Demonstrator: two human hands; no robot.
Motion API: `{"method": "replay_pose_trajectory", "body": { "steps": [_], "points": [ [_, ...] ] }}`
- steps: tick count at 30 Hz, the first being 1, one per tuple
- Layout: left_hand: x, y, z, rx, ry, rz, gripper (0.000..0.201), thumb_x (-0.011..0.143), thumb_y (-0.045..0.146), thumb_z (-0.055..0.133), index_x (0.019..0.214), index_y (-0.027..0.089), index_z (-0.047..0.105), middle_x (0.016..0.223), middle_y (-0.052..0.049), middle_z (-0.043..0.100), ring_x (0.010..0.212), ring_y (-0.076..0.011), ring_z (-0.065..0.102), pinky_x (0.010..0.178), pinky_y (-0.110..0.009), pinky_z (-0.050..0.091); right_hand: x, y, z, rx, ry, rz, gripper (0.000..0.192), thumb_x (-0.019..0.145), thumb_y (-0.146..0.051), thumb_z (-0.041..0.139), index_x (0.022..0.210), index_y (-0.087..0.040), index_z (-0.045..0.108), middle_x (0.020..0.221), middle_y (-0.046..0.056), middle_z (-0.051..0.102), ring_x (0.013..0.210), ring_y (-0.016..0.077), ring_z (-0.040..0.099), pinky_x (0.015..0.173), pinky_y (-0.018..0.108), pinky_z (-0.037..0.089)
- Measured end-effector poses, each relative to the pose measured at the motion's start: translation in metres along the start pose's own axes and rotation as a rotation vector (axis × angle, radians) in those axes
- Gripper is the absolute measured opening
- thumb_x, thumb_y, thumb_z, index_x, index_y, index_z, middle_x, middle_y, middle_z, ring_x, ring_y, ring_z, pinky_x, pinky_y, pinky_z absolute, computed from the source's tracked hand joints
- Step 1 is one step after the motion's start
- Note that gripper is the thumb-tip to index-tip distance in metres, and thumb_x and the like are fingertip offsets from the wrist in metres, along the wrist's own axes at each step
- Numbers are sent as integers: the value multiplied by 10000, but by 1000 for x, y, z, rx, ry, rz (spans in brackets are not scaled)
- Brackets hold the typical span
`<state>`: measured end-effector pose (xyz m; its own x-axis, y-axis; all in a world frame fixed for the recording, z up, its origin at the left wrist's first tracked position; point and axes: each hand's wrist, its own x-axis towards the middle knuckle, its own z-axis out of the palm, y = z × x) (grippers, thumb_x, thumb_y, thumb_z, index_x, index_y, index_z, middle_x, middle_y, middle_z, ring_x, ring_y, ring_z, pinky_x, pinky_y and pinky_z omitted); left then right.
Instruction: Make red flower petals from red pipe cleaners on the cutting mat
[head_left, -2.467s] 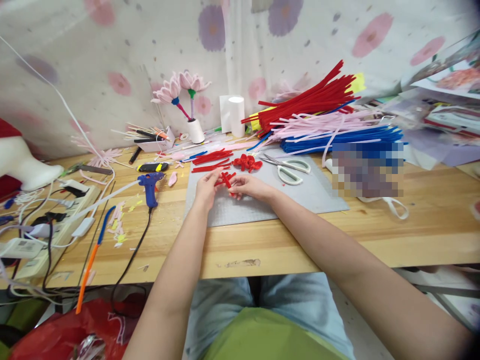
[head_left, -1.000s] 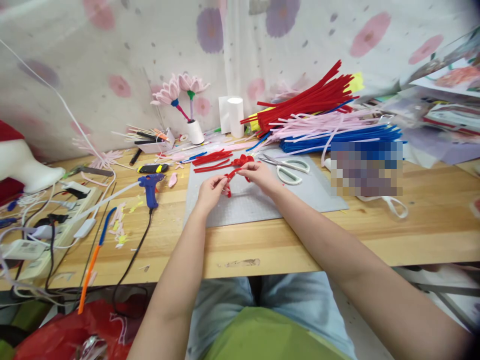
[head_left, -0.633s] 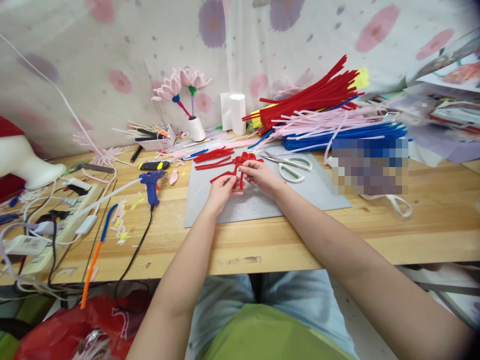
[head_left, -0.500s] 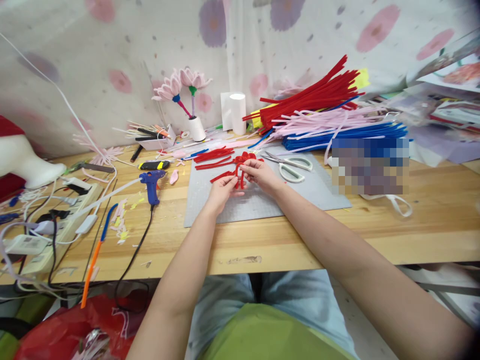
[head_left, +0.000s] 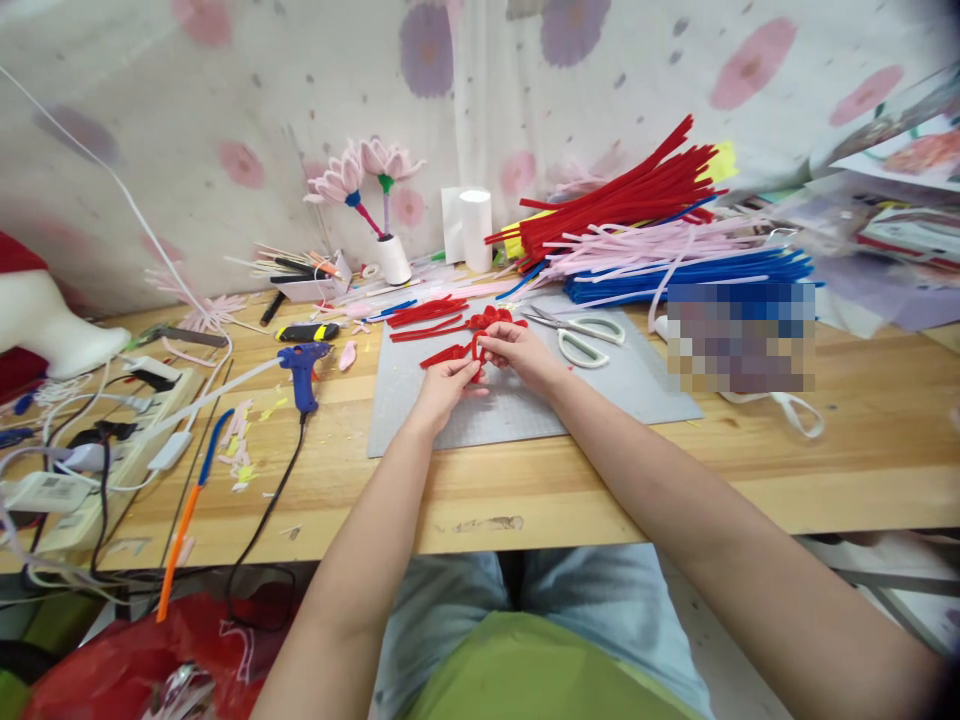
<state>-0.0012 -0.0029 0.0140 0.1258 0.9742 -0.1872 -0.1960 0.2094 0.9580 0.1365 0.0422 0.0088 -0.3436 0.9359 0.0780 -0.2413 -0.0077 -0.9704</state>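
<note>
Along the desk (head_left: 660, 490), I log first, at left, a blue glue gun (head_left: 301, 372), apart from both hands. Next, on the grey mat (head_left: 622, 385), cut red pieces (head_left: 444, 356) lie just beyond the left hand (head_left: 442, 390). Its fingers pinch the near end of a bent red strip (head_left: 475, 348). I find this strip between the hands, beyond and slightly right of the left fingertips, its long axis running roughly away from the desk's near edge, bend outermost. The right hand (head_left: 519, 352) appears to pinch its right side; neither hand is nearer. Further right, scissors (head_left: 583, 338) lie on the mat.
</note>
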Motion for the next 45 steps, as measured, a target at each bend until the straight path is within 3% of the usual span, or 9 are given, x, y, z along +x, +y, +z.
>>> {"method": "replay_pose_trajectory", "body": {
  "steps": [4, 7, 13, 22, 29, 35, 38, 42, 45],
  "points": [
    [-1, 2, 0, -86, -32, -61, 100, 695, 195, 631, 706, 101, 598, 616, 16, 524, 555, -43, 484, 599, -244, 520, -3, -4, -7, 157, -148, 121, 340, 671, -366, 642, 943, -174, 572, 545, -45, 516, 450, 44, 417, 413, 174, 254],
    [-4, 6, 0, -133, -97, -151, 72, 719, 169, 607, 731, 97, 605, 632, 15, 517, 549, -32, 475, 611, -226, 513, -4, -5, -12, 228, -235, 182, 348, 690, -373, 620, 963, -158, 597, 547, -43, 483, 445, 38, 383, 408, 178, 254],
    [-6, 8, 1, -164, -136, -200, 119, 745, 159, 578, 815, 93, 648, 643, 7, 524, 549, -28, 483, 598, -199, 505, 1, 3, -11, 238, -108, 124, 296, 637, -374, 676, 809, -141, 612, 523, -53, 429, 434, 24, 339, 400, 167, 249],
    [-4, 0, 1, -2, -194, -53, 278, 628, 247, 691, 872, 115, 671, 667, -8, 585, 630, -69, 540, 655, -268, 515, 0, 1, -4, 285, -39, 145, 277, 567, -336, 716, 676, -149, 543, 475, -67, 391, 429, 31, 304, 428, 182, 259],
    [-6, -3, 10, 74, -128, -21, 251, 569, 237, 717, 783, 111, 680, 652, -28, 623, 632, -105, 574, 637, -297, 517, 0, 1, -4, 268, -11, 92, 295, 580, -313, 670, 559, -180, 408, 443, -72, 317, 398, 44, 218, 405, 205, 178],
    [-3, -7, 12, 71, -66, 42, 259, 580, 265, 704, 781, 107, 667, 650, -23, 615, 629, -110, 577, 628, -306, 518, 3, -2, -5, 265, 50, 31, 281, 553, -293, 691, 555, -171, 438, 462, -69, 338, 406, 36, 231, 403, 204, 171],
    [1, -7, 8, 92, 33, 69, 254, 599, 275, 687, 795, 116, 657, 674, -24, 619, 633, -119, 582, 600, -295, 507, 3, -4, -4, 215, 31, 20, 266, 582, -340, 689, 677, -168, 509, 538, -66, 408, 418, 24, 248, 409, 200, 182],
    [4, -5, -5, 431, 210, 147, 272, 667, 294, 626, 900, 159, 659, 741, -39, 645, 630, -136, 583, 585, -279, 468, 5, -1, -4, 132, 49, 27, 389, 626, -439, 654, 897, -199, 511, 547, -84, 382, 420, 27, 275, 411, 192, 186],
    [4, -1, -14, 848, 305, 294, 271, 695, 394, 591, 860, 202, 686, 882, -56, 653, 732, -158, 578, 700, -298, 446, 7, 4, -6, 82, 114, -13, 375, 629, -454, 646, 857, -196, 497, 525, -90, 358, 406, 26, 268, 402, 194, 164]
  ]
}}
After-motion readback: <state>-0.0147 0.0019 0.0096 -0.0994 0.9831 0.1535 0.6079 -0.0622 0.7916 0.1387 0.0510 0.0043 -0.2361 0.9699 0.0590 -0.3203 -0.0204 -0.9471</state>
